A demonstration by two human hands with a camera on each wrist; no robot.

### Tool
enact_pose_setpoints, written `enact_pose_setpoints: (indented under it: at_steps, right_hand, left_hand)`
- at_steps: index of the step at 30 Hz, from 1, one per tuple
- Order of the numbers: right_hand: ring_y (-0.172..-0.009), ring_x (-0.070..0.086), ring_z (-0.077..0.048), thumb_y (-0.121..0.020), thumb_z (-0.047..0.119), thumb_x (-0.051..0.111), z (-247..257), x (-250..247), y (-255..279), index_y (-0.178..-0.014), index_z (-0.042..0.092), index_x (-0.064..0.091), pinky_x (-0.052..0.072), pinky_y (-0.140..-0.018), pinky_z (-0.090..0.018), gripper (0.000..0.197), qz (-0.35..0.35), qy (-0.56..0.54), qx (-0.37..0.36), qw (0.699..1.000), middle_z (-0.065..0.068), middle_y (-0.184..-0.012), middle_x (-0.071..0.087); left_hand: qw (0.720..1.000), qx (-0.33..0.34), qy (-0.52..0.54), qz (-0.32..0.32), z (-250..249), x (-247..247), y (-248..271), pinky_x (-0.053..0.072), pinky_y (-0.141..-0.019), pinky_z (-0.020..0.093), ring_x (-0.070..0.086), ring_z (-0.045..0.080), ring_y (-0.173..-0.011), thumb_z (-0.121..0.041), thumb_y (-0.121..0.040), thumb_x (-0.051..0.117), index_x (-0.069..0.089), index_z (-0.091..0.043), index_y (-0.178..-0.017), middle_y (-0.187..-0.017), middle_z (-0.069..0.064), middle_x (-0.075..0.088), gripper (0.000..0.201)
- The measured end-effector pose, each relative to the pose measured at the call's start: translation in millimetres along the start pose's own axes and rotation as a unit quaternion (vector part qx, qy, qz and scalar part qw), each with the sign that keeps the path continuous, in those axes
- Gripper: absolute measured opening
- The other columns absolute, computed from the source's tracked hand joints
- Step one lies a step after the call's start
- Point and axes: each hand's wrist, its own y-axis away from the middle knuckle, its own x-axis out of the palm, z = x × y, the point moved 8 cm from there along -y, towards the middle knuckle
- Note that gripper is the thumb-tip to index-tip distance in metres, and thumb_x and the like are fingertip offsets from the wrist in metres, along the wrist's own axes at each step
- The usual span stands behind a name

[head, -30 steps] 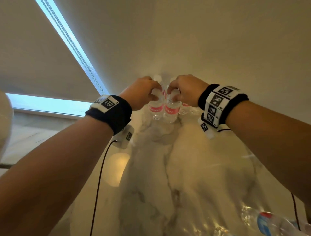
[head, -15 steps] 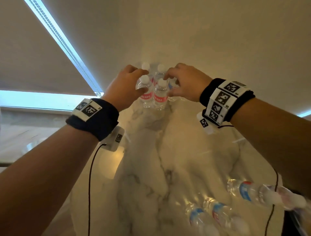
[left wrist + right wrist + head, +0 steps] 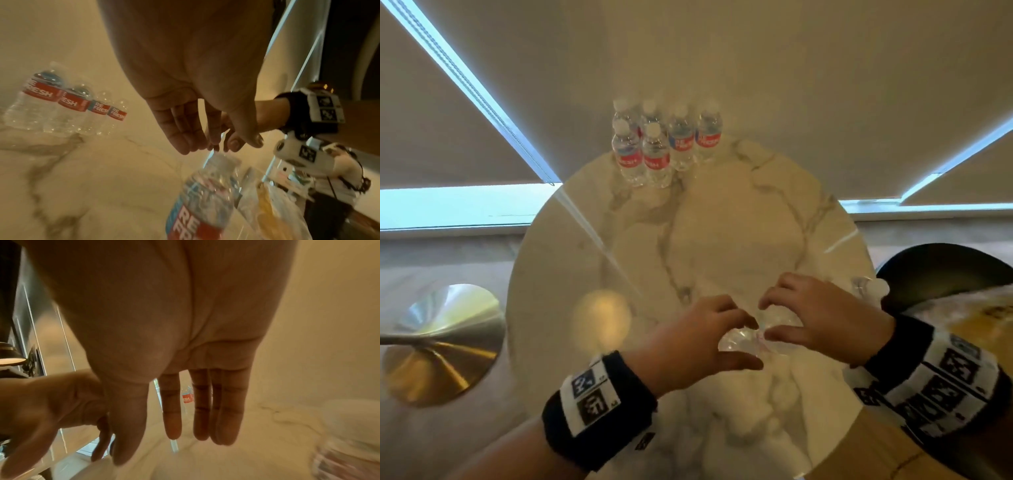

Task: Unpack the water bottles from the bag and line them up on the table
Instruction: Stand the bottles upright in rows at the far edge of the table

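Note:
Several clear water bottles (image 3: pixel 654 150) with red labels stand grouped at the far edge of the round marble table (image 3: pixel 722 240); the left wrist view shows them too (image 3: pixel 68 104). One more bottle (image 3: pixel 732 344) lies near the front of the table, seen close in the left wrist view (image 3: pixel 199 203). My left hand (image 3: pixel 753 342) hovers just over it with straight fingers (image 3: pixel 185 139) and holds nothing. My right hand (image 3: pixel 767 320) is beside it, fingers (image 3: pixel 224 410) extended and empty. Another bottle's cap (image 3: pixel 869 287) shows at the table's right edge.
A clear plastic bag (image 3: pixel 267 203) with yellow print lies at the right, past the table's edge (image 3: pixel 969 322). A dark chair (image 3: pixel 945 267) stands behind it. A gold disc-shaped base (image 3: pixel 441 342) sits on the floor to the left. Blinds cover the windows behind.
Both hands let go of the two bottles they stood at the far edge and drew back to the front of the table, over a lying bottle. The view tilted down.

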Motion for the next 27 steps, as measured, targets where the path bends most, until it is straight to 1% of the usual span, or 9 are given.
enact_pose_setpoints:
  at_steps: [2, 4, 8, 11, 14, 16, 19, 23, 27]
  right_hand:
    - [-0.093, 0.052, -0.008, -0.079, 0.059, 0.063, -11, 15, 11, -0.117, 0.041, 0.053, 0.045, -0.082, -0.026, 0.043, 0.009, 0.004, 0.015, 1.000, 0.014, -0.107, 0.046]
    - [-0.087, 0.051, -0.009, -0.081, 0.052, 0.064, -17, 27, 15, -0.114, 0.041, 0.049, 0.041, -0.075, -0.024, 0.038, 0.018, 0.007, 0.024, 1.000, 0.014, -0.103, 0.041]
    - [-0.075, 0.054, -0.013, -0.084, 0.042, 0.061, -17, 24, 4, -0.107, 0.037, 0.050, 0.048, -0.074, -0.033, 0.026, 0.015, -0.022, 0.007, 1.000, 0.012, -0.100, 0.041]
    - [-0.079, 0.057, -0.017, -0.083, 0.040, 0.065, -18, -12, -19, -0.107, 0.030, 0.059, 0.046, -0.075, -0.033, 0.026, -0.012, -0.027, 0.002, 1.000, 0.008, -0.097, 0.046]
    - [-0.089, 0.057, -0.022, -0.080, 0.037, 0.070, -19, -68, -61, -0.108, 0.026, 0.064, 0.047, -0.079, -0.037, 0.031, -0.066, -0.014, 0.001, 0.998, 0.004, -0.097, 0.051]
    - [-0.093, 0.057, -0.024, -0.079, 0.036, 0.071, -21, -107, -96, -0.108, 0.024, 0.066, 0.046, -0.082, -0.037, 0.031, -0.108, -0.003, 0.001, 0.994, -0.001, -0.098, 0.056]
    - [-0.090, 0.057, -0.025, -0.080, 0.030, 0.074, -25, -155, -155, -0.107, 0.020, 0.067, 0.042, -0.077, -0.031, 0.030, -0.150, 0.012, 0.009, 0.989, -0.001, -0.094, 0.053]
    - [-0.082, 0.053, -0.023, -0.082, 0.021, 0.073, -30, -185, -223, -0.111, 0.015, 0.067, 0.037, -0.072, -0.030, 0.030, -0.159, 0.025, 0.012, 0.987, -0.005, -0.094, 0.056]
    - [-0.096, 0.058, -0.031, -0.084, 0.017, 0.071, -39, -190, -265, -0.113, 0.015, 0.067, 0.037, -0.073, -0.030, 0.030, -0.165, 0.036, 0.009, 0.986, -0.008, -0.099, 0.055]
  left_hand:
    - [0.998, 0.003, -0.054, 0.029, -6, 21, -3, 0.047, -0.088, 0.024, 0.053, 0.008, -0.108, -0.062, -0.084, 0.064, 0.054, -0.035, -0.131, -0.127, -0.011, 0.051, 0.055]
    - [0.996, 0.001, -0.079, 0.038, -7, 33, -7, 0.048, -0.088, 0.027, 0.051, 0.013, -0.111, -0.051, -0.089, 0.064, 0.053, -0.032, -0.131, -0.129, -0.007, 0.048, 0.048]
    - [0.999, -0.040, -0.018, 0.030, 9, 28, -18, 0.046, -0.087, 0.023, 0.056, 0.013, -0.098, -0.037, -0.093, 0.064, 0.058, -0.022, -0.127, -0.127, -0.002, 0.047, 0.038]
    - [0.998, -0.058, 0.001, -0.012, 33, -8, -34, 0.047, -0.085, 0.024, 0.057, 0.015, -0.091, -0.035, -0.090, 0.068, 0.063, -0.019, -0.122, -0.120, 0.000, 0.052, 0.036]
    - [0.995, -0.056, -0.024, -0.085, 60, -65, -64, 0.045, -0.083, 0.022, 0.050, 0.009, -0.083, -0.034, -0.088, 0.071, 0.066, -0.020, -0.118, -0.111, -0.001, 0.054, 0.033]
    - [0.988, -0.061, -0.054, -0.129, 82, -106, -90, 0.047, -0.085, 0.026, 0.050, 0.010, -0.086, -0.035, -0.088, 0.071, 0.066, -0.020, -0.118, -0.111, 0.001, 0.056, 0.033]
    - [0.980, -0.063, -0.086, -0.168, 111, -159, -130, 0.049, -0.089, 0.033, 0.057, 0.018, -0.096, -0.034, -0.089, 0.069, 0.066, -0.017, -0.118, -0.116, 0.006, 0.060, 0.033]
    - [0.971, -0.086, -0.116, -0.192, 147, -199, -173, 0.044, -0.086, 0.030, 0.054, 0.018, -0.090, -0.030, -0.089, 0.070, 0.067, -0.017, -0.119, -0.109, 0.004, 0.058, 0.033]
    - [0.964, -0.109, -0.141, -0.196, 175, -207, -196, 0.045, -0.089, 0.036, 0.059, 0.030, -0.099, -0.028, -0.089, 0.069, 0.067, -0.016, -0.118, -0.111, 0.012, 0.059, 0.032]
